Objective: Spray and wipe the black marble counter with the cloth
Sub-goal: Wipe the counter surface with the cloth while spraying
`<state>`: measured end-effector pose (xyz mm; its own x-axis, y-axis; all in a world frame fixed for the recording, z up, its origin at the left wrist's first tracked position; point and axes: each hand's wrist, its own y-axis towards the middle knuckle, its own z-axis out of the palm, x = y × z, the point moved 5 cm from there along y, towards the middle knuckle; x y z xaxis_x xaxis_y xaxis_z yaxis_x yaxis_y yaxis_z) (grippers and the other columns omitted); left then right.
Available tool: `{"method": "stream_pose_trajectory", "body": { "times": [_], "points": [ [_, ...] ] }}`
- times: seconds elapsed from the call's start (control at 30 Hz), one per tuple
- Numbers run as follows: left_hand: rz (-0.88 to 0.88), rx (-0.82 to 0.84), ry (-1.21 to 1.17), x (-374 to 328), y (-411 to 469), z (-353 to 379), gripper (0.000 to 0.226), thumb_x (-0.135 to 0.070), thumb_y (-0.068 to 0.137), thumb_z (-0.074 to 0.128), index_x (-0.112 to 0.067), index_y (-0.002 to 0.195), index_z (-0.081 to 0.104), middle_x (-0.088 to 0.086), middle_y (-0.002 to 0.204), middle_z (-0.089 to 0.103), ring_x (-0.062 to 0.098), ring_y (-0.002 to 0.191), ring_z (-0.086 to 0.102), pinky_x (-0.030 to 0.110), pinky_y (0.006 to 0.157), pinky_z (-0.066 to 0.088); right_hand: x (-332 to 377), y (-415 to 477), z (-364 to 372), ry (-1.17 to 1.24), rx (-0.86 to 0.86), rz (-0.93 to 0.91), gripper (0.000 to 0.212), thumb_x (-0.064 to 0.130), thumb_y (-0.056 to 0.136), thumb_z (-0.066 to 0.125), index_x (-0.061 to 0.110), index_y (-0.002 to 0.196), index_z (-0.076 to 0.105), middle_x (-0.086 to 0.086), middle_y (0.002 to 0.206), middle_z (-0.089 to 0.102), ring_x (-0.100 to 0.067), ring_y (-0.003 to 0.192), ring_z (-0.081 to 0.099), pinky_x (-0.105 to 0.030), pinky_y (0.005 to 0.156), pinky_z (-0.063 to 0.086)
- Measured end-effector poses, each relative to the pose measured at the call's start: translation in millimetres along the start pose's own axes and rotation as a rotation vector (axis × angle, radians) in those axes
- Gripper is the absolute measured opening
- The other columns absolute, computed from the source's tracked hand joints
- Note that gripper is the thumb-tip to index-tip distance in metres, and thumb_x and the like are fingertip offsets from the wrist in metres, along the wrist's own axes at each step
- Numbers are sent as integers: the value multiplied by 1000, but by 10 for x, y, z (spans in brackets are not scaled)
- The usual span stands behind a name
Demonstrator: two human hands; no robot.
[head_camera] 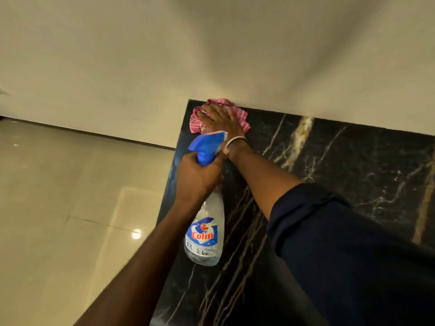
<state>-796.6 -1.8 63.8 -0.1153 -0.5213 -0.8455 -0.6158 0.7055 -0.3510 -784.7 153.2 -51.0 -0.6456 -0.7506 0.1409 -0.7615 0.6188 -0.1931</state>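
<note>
A pink cloth [195, 122] lies on the black marble counter [353, 172].

right hand [220, 118] flat on pink cloth [242, 117], left hand [200, 175] gripping spray bottle [204, 236]

Indoor home-like room, black marble counter [341, 161] against cream wall [164, 55], glossy tiled floor [58, 196]

The head camera looks down, close over the counter [353, 172], with wall [211, 55] at twelve o'clock and floor [58, 196] at nine.
</note>
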Motion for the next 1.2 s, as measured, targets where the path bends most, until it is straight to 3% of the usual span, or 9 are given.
{"method": "stream_pose_trajectory", "body": {
  "times": [0.13, 0.27, 0.4, 0.5, 0.67, 0.8, 0.9, 1.03, 1.2],
  "points": [
    [-11, -27, -24, 118, 141, -217, 37, -39, 87, 67, -2, 92, 64, 12, 67, 65, 7, 50, 60, 8, 48, 46, 236, 304, 32, -102, 14, -35, 81, 40, 89, 61, 27, 156, 17, -1, 163, 19, -24, 151, 16, -47, 120, 9],
    [-40, -24, -1, 191, 153, -335, 41, -44, 85, 68, -3, 90, 64, 8, 64, 66, 5, 48, 61, 9, 47, 44, 294, 330, -37, -51, -44, -42, 61, 40, 101, 38, 27, 157, 16, 0, 164, 15, -22, 151, 12, -46, 121, 5],
    [-10, -4, 79, 271, 13, -447, 43, -48, 84, 67, -5, 87, 63, 9, 64, 67, 13, 54, 64, 12, 54, 48, 399, 223, -101, 17, -79, 20, 59, 38, 101, 39, 26, 156, 21, 0, 164, 17, -22, 151, 12, -46, 121, 2],
    [-42, -9, 90, 400, -127, -597, 45, -50, 83, 65, -5, 87, 63, 7, 63, 67, 10, 53, 63, 16, 57, 49, 577, -6, -23, -29, -92, 2, 59, 39, 101, 38, 25, 156, 19, -1, 164, 18, -23, 151, 12, -46, 121, -1],
    [-44, -11, 105, 609, -504, -874, 44, -50, 83, 65, -6, 83, 63, 6, 58, 66, 11, 51, 63, 19, 57, 51, 1069, -604, 143, -45, -31, -58, 74, 42, 94, 48, 23, 157, 15, -3, 165, 13, -25, 152, 8, -49, 122, 0],
    [-43, -35, 115, 804, -815, -1154, 41, -49, 83, 64, -9, 89, 63, 8, 62, 66, 11, 53, 63, 13, 55, 49, 1620, -1208, 271, 85, 3, -78, 63, 37, 90, 50, 23, 151, 37, -2, 162, 23, -24, 151, 14, -48, 121, -2],
    [-47, -70, 127, 943, -982, -1325, 40, -46, 84, 65, -8, 98, 63, 13, 72, 67, 17, 62, 64, 15, 58, 47, 2048, -1649, 370, 158, -27, -52, 46, 39, 88, 56, 20, 129, 61, -5, 148, 49, -25, 144, 33, -48, 120, 7],
    [-71, -85, 119, 1099, -1168, -1473, 39, -44, 84, 65, -6, 90, 61, 12, 67, 62, 18, 59, 59, 23, 60, 44, 2547, -2275, 520, 128, -32, -99, 57, 50, 88, 40, 22, 137, 49, -3, 135, 59, -25, 133, 45, -47, 116, 25],
    [-79, -77, 113, 1233, -1333, -1573, 35, -43, 87, 63, -7, 88, 62, 10, 65, 64, 19, 60, 62, 20, 60, 45, 3042, -3051, 776, 36, -25, -216, 79, 67, 79, 58, 24, 140, 33, 0, 140, 55, -26, 137, 34, -48, 121, 12]
  ]
}}
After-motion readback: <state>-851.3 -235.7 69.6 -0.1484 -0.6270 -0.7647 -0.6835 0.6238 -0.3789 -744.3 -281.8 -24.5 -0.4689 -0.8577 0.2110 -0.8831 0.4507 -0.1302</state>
